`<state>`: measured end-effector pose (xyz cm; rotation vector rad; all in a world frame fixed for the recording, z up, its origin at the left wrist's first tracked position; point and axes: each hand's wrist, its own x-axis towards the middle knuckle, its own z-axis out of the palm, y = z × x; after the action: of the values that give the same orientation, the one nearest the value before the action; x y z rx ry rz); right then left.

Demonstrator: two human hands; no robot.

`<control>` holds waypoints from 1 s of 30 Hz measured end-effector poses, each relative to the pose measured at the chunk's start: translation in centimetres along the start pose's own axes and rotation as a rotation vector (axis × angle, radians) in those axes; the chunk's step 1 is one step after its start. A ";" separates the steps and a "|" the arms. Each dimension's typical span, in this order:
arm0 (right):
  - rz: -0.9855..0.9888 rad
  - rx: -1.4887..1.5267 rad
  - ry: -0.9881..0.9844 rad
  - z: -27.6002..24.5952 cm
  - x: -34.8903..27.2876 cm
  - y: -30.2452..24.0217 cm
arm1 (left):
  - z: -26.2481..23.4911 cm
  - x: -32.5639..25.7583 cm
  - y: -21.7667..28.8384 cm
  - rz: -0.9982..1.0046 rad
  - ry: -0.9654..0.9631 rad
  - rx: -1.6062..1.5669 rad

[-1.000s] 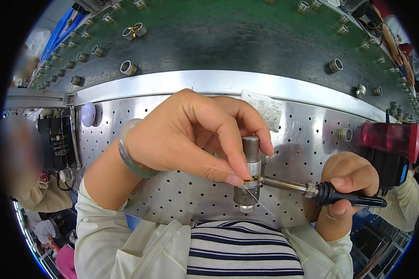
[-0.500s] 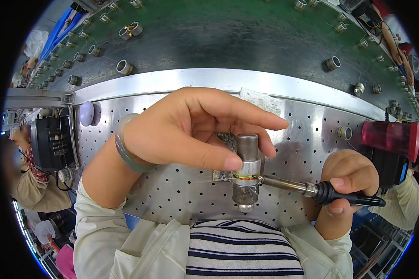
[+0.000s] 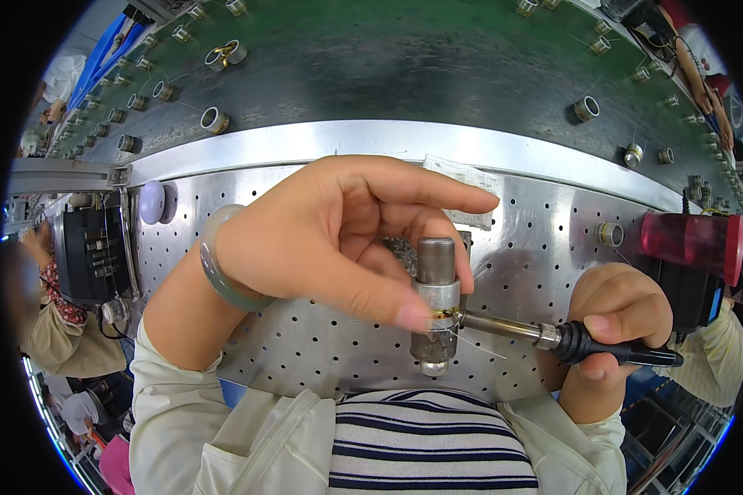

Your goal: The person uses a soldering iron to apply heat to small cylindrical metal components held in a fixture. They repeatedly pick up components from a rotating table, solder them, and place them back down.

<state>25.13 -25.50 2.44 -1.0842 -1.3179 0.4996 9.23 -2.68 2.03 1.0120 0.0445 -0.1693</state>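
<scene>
The right hand grips a black-handled soldering iron, fingers closed around it, with the tip at the right side of a silver ring. That ring sits around a metal post over the perforated table. The left hand is loosely open, index finger extended, thumb by the ring; whether it touches, I cannot tell.

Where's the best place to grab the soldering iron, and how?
Probably by its black handle, from the right, as the right hand does. The handle points right, while the bare metal rod points left at the silver ring and may be hot.
</scene>
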 end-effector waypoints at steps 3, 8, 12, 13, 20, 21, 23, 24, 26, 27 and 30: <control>-0.005 -0.011 0.005 0.0 0.1 -0.1 | 0.0 0.1 0.0 -0.031 0.001 -0.018; -0.027 0.006 0.193 0.1 -0.7 0.3 | -0.5 0.2 -0.4 -0.054 -0.015 -0.054; -0.024 0.057 0.208 -0.2 -0.6 0.4 | -0.7 0.5 -0.9 -0.018 -0.020 -0.093; 0.004 0.064 0.250 0.0 -0.6 0.0 | -0.7 0.5 -0.9 0.001 -0.014 -0.111; 0.037 0.138 0.200 0.4 -0.5 -0.7 | -0.8 0.4 -1.0 -0.035 -0.022 -0.047; 0.040 0.105 0.165 0.4 -0.5 -0.6 | -1.0 0.4 -1.1 -0.041 -0.023 -0.044; 0.035 0.044 0.121 0.4 -0.3 -0.6 | -0.9 0.4 -1.0 -0.040 -0.033 -0.047; 0.027 0.021 0.112 0.3 -0.3 -0.5 | -0.9 0.4 -1.0 -0.032 -0.038 -0.054; 0.018 0.003 0.106 0.3 -0.3 -0.5 | -0.8 0.5 -0.9 -0.020 -0.038 -0.062; 0.020 0.006 0.112 0.2 -0.4 -0.5 | -0.8 0.5 -0.9 -0.019 -0.037 -0.066; 0.017 0.019 0.102 0.2 -0.3 -0.4 | -0.7 0.4 -0.9 -0.015 -0.033 -0.078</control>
<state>24.79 -25.87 2.59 -1.0921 -1.2134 0.4618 9.53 -2.60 0.84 0.9310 0.0287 -0.1968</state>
